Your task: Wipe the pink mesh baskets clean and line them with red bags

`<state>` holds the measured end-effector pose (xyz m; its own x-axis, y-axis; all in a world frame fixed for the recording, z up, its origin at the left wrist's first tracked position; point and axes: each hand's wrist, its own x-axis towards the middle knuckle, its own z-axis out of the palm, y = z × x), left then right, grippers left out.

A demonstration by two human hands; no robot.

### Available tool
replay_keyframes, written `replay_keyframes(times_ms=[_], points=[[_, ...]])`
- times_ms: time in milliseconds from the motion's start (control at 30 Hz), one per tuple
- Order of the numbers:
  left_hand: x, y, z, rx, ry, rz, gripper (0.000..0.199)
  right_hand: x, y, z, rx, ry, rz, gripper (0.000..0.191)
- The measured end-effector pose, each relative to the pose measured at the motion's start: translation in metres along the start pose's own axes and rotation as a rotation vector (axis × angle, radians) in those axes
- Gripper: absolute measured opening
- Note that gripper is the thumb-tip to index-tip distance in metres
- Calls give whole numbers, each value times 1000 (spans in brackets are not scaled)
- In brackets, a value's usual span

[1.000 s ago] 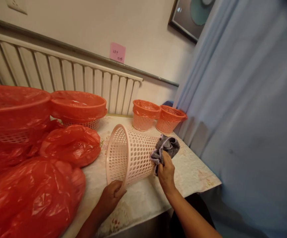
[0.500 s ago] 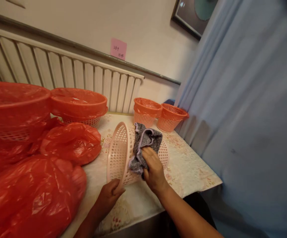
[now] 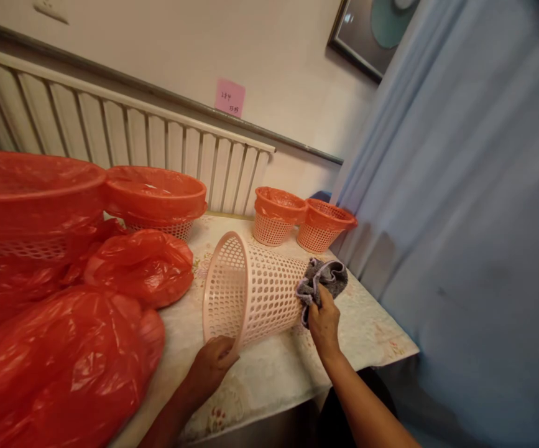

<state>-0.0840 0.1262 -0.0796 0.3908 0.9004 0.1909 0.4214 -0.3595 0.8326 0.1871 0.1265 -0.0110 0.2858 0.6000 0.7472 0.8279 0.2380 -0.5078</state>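
Observation:
A pale pink perforated plastic basket (image 3: 273,289) lies on its side, its wide mouth facing left. My left hand (image 3: 214,364) grips the rim at the lower front, thumb outside and the other fingers partly hidden by the rim. A dark grey cloth (image 3: 325,280) with lilac edging is bunched in my right hand (image 3: 324,320), against the narrow base end of the basket. The cloth covers most of that base.
Beneath is a table with a floral cover (image 3: 362,330). Two lined baskets (image 3: 276,214) stand at the back; larger lined ones (image 3: 157,196) and heaped red plastic bags (image 3: 59,367) fill the left. A radiator (image 3: 157,137) runs behind, a blue curtain (image 3: 460,205) hangs right.
My right hand has moved the cloth rightward along the basket's side, from near the rim to its base end. My left hand keeps its hold on the rim.

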Motion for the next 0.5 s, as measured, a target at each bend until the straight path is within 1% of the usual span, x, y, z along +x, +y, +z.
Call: replay_keyframes(times_ms=[67,167,267,333,400,500], points=[[-2,1,0,-13,-10,-1,24,-9,-20,2,40,-16,-54,52],[-5,2,-2,-87,-40,14,25,-22,-56,3,108,-78,-220,62],[-7,3,-4,-152,-56,50,27,-32,-91,0,161,-212,-423,67],[-8,3,-4,-165,-52,67,30,-36,-108,-1,183,-301,-507,67],[-9,1,-4,-161,-44,76,30,-37,-116,-1,192,-329,-532,68],[-7,-4,-5,-110,-15,79,26,-33,-111,3,177,-296,-522,69]])
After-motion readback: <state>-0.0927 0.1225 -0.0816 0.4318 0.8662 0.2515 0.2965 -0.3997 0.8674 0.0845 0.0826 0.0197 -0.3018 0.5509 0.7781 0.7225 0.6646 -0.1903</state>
